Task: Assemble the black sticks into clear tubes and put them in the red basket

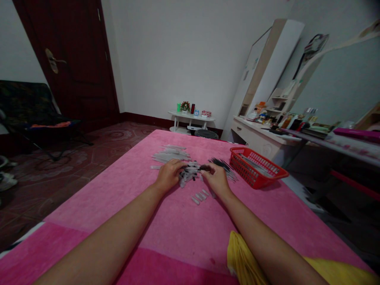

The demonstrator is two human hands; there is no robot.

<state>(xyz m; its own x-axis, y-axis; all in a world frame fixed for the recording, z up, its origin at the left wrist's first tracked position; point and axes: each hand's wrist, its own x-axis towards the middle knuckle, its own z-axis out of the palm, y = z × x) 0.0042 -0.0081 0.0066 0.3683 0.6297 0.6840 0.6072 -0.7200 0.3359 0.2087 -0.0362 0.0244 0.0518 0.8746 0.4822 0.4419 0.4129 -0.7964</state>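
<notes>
A heap of small clear and black plastic pieces [190, 174], which look like pen caps and plugs, lies on the pink cloth [172, 225] between my hands. My left hand [170, 174] rests at the heap's left side, fingers curled together; what is in them is hidden. At the heap's right side, my right hand [217, 179] pinches a small black piece [203, 168]. Behind my left hand lies a stack of clear, pen-like tubes [170, 153]. Thin dark sticks like pen refills [224, 165] fan out beyond my right hand. Several short whitish pieces [200, 196] lie in a row nearer me.
A red plastic basket [257, 168] holding long thin pieces stands on the right. Yellow fabric [246, 257] lies under my right forearm. Beyond are a small white table [191, 116], a cluttered dresser [261, 134], a folding chair [38, 118] and a dark red door [68, 59].
</notes>
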